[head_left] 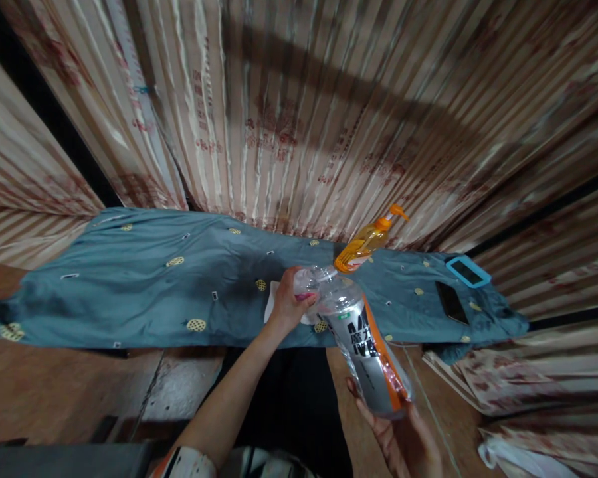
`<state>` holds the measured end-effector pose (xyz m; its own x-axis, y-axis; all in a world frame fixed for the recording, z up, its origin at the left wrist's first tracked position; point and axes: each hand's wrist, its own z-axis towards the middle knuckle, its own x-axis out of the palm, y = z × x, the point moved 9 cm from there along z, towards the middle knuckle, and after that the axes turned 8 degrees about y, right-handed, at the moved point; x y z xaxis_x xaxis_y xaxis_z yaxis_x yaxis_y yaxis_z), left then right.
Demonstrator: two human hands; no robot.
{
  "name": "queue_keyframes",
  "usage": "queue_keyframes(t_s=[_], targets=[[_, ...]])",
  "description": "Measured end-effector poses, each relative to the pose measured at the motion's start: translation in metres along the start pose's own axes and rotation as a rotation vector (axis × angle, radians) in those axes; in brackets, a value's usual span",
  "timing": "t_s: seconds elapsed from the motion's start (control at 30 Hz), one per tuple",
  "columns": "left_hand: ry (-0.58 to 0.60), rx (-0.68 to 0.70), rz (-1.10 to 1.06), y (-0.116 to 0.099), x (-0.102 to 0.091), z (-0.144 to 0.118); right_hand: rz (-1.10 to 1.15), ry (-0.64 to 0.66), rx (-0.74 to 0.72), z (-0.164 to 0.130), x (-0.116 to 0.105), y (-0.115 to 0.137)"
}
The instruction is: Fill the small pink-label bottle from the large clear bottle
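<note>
My right hand (396,431) is wrapped round the base of a large clear plastic bottle (363,352) with a silver and orange label. The bottle slants away from me, its neck up and to the left. My left hand (288,299) grips a small clear plastic container (305,281) beside that neck. Whether the two mouths touch, I cannot tell. Something white and flat (271,304), like paper or cloth, shows by the left hand. Just beyond both stands an orange pump bottle (359,249) of amber liquid.
A teal cloth with pineapple prints (144,292) covers the narrow table. To the right lie a black phone (451,302) and a light-blue framed device (468,271). Pleated, patterned curtains (289,126) hang close behind the table and on both sides.
</note>
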<state>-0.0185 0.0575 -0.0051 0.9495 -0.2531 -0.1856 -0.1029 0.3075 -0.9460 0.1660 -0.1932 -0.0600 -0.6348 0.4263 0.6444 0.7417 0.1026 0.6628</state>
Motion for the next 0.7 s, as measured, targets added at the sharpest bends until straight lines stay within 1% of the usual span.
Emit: queue_keyframes(t_s=[0.07, 0.17, 0.33, 0.43, 0.57, 0.7], targets=[[0.003, 0.013, 0.000, -0.001, 0.000, 0.000, 0.004, 0.032, 0.010, -0.003, 0.003, -0.002], [-0.006, 0.012, 0.012, -0.002, -0.001, 0.000, -0.020, 0.037, -0.020, -0.004, 0.007, -0.001], [-0.030, -0.004, 0.038, 0.000, 0.000, 0.000, -0.087, -0.010, -0.120, -0.010, 0.024, 0.009], [-0.051, 0.002, 0.045, 0.000, -0.001, 0.000, -0.113, -0.048, -0.126, -0.018, 0.032, 0.010], [-0.050, 0.024, 0.035, -0.001, -0.001, -0.001, -0.136, -0.125, -0.160, -0.025, 0.027, 0.012], [-0.049, 0.020, 0.025, -0.001, -0.002, -0.001, -0.139, -0.154, -0.182, -0.028, 0.022, 0.012]])
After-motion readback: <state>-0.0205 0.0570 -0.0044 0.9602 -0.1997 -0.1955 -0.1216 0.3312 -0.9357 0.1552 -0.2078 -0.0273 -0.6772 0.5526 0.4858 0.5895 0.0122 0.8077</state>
